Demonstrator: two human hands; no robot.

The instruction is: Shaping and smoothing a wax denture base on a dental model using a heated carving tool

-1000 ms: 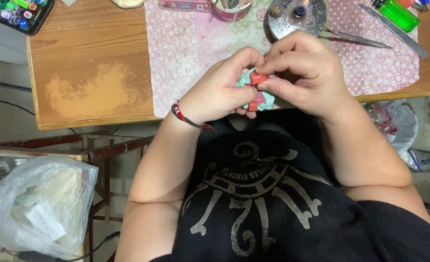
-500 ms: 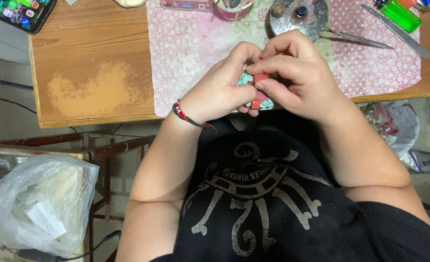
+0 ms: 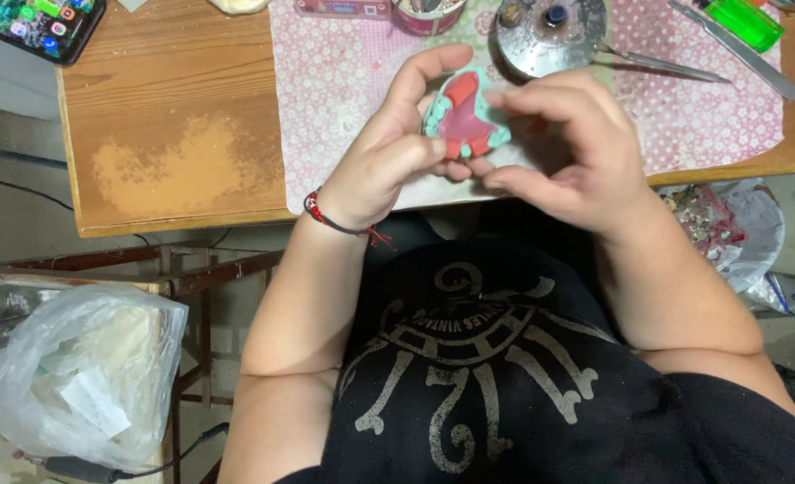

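Clay piece: a small teal-and-red soft-looking model (image 3: 465, 115), held up in the air just above the near edge of the tabletop, over the pink patterned mat (image 3: 343, 81). The red part sits inside a beaded teal rim.
Left hand: the left hand (image 3: 388, 161) carries the piece, thumb curled at its lower left edge and the other fingers reaching up behind it; the fingers are closed on the piece, not wide.
Right hand: the right hand (image 3: 568, 143) comes in from the right, fingertips narrowed against the upper right rim and the lower edge of the piece. It pinches it too, as far as I can judge.
Risk to shape: the piece looks pliable, so firm pressure from either set of fingers would likely dent the rim or smear red into teal.
Risk of dropping: it hangs near the table's edge above the lap in the black shirt (image 3: 505, 376); a loosened hold could let it fall past the tabletop (image 3: 173, 116).
Far side: a round metal dish (image 3: 541, 40) with small items lies just beyond the hands, a metal tool (image 3: 657, 64) beside it; a quick reach forward could knock them.
Far right: a green lighter-like thing (image 3: 742, 20) and a flat blade (image 3: 738, 64).
Far left: a phone (image 3: 30, 25) on the tabletop corner.
Near left: a clear plastic bag (image 3: 74, 376) below table level, well apart from the hands.
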